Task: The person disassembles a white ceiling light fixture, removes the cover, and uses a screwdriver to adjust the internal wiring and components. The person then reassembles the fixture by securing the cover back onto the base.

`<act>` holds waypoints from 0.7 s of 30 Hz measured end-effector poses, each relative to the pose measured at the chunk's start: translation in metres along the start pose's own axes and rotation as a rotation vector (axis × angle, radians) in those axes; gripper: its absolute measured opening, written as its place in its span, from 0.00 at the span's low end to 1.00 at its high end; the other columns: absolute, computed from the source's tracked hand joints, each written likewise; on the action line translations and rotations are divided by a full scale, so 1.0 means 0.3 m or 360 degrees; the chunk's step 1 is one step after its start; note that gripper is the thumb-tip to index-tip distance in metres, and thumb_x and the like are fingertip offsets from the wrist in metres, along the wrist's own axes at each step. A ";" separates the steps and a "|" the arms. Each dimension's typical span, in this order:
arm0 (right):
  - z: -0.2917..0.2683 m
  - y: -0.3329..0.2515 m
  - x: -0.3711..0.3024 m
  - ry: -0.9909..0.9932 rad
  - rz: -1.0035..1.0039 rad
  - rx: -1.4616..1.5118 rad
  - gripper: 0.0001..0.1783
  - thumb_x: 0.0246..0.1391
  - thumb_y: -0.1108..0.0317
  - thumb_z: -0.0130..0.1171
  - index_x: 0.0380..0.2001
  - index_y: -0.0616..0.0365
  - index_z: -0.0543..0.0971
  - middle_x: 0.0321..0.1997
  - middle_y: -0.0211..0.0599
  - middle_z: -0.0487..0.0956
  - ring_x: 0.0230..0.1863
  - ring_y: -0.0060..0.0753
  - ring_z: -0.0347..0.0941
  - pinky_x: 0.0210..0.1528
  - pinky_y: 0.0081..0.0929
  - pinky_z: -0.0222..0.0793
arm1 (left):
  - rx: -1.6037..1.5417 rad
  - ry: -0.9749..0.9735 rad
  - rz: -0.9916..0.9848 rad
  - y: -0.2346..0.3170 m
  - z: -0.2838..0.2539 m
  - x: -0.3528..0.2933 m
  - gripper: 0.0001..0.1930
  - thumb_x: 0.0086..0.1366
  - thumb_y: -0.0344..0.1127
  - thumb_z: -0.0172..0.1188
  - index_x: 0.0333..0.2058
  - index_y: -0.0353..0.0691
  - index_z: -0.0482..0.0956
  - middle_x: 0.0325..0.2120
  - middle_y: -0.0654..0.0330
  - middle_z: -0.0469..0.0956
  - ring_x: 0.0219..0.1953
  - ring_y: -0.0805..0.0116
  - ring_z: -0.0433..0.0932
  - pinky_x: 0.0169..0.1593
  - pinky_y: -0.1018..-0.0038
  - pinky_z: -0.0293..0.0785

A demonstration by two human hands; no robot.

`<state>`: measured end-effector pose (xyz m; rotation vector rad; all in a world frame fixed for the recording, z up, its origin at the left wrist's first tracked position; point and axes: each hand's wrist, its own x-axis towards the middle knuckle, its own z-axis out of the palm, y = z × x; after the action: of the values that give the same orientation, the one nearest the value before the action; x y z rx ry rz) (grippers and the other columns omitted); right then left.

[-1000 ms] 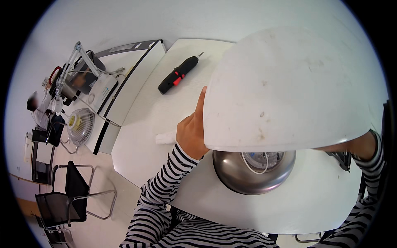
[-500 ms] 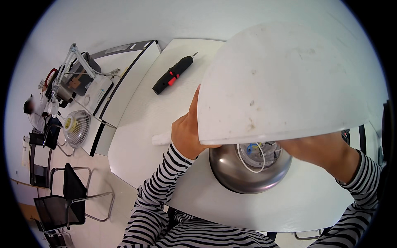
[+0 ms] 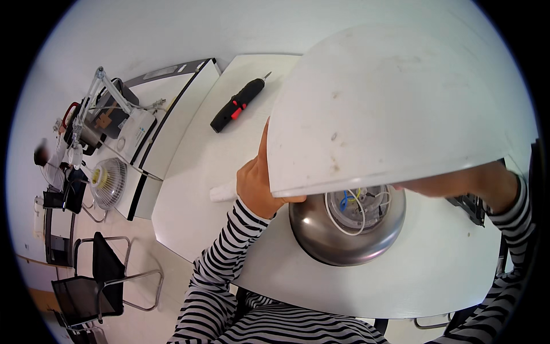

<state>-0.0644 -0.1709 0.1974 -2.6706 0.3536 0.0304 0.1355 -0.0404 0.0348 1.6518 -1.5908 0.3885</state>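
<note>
A large white dome lampshade [image 3: 378, 114], smudged on its outside, is held tilted in the air over the table. My left hand [image 3: 258, 184] grips its left rim, the thumb bent under the edge. Below the lower right rim is my right hand [image 3: 458, 182], gripping the shade there; most of its fingers are hidden by the dome. Under the shade a round brushed-metal lamp base [image 3: 344, 247] rests on the white table. Its open middle shows a clear round part [image 3: 372, 209], blue and yellow wires and a looped white cord [image 3: 348, 232]. The shade covers the base's far side.
A black power screwdriver [image 3: 238, 106] with red buttons lies at the back left. A white roll [image 3: 222, 192] lies beside my left wrist, and a black tool [image 3: 471, 210] near my right forearm. Further left are a side desk with a lamp [image 3: 109, 180], black chairs [image 3: 106, 275] and another person [image 3: 52, 163].
The shade has shifted slightly left, its right side tipping higher. My right hand has moved right and up with it, exposing more of the base's wiring and the black tool.
</note>
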 end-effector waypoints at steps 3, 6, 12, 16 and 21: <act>-0.018 0.007 0.008 -0.0178 0.0283 0.0324 0.13 0.45 0.62 0.52 0.33 0.56 0.74 0.25 0.30 0.76 0.27 0.29 0.72 0.29 0.22 0.68 | 0.0017 0.0029 0.0073 -0.003 0.006 0.004 0.53 0.41 0.68 0.54 0.53 0.28 0.52 0.51 0.51 0.62 0.25 0.66 0.76 0.27 0.78 0.72; -0.014 0.009 -0.009 -0.0024 0.0033 0.0110 0.13 0.45 0.62 0.52 0.34 0.57 0.74 0.25 0.30 0.75 0.27 0.30 0.72 0.29 0.22 0.68 | 0.0062 0.0015 0.0070 -0.006 -0.001 -0.002 0.51 0.41 0.66 0.56 0.53 0.29 0.52 0.51 0.51 0.62 0.24 0.67 0.75 0.26 0.78 0.72; 0.042 0.013 -0.019 0.0756 -0.0815 -0.1163 0.14 0.44 0.63 0.52 0.34 0.57 0.74 0.25 0.32 0.75 0.27 0.31 0.72 0.29 0.23 0.68 | 0.0244 -0.0020 0.0088 0.005 -0.005 0.002 0.46 0.43 0.61 0.58 0.52 0.30 0.56 0.53 0.51 0.60 0.22 0.69 0.75 0.25 0.78 0.71; 0.060 0.029 -0.001 0.0846 -0.0865 -0.1312 0.14 0.43 0.63 0.52 0.35 0.57 0.74 0.25 0.33 0.75 0.26 0.32 0.72 0.30 0.23 0.68 | 0.0144 0.0018 0.0123 0.002 0.003 0.005 0.44 0.43 0.59 0.60 0.51 0.31 0.59 0.53 0.50 0.59 0.22 0.69 0.75 0.25 0.79 0.71; 0.030 0.032 -0.004 0.0680 -0.0719 -0.0905 0.15 0.43 0.64 0.52 0.36 0.58 0.73 0.25 0.34 0.75 0.26 0.33 0.71 0.30 0.24 0.67 | 0.0002 0.0034 0.0085 0.020 -0.010 0.015 0.42 0.43 0.58 0.60 0.50 0.32 0.61 0.54 0.48 0.58 0.24 0.68 0.75 0.26 0.79 0.72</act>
<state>-0.0678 -0.1752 0.1852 -3.2436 -0.1736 -0.6786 0.1316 -0.0409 0.0417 1.6035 -1.6215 0.4332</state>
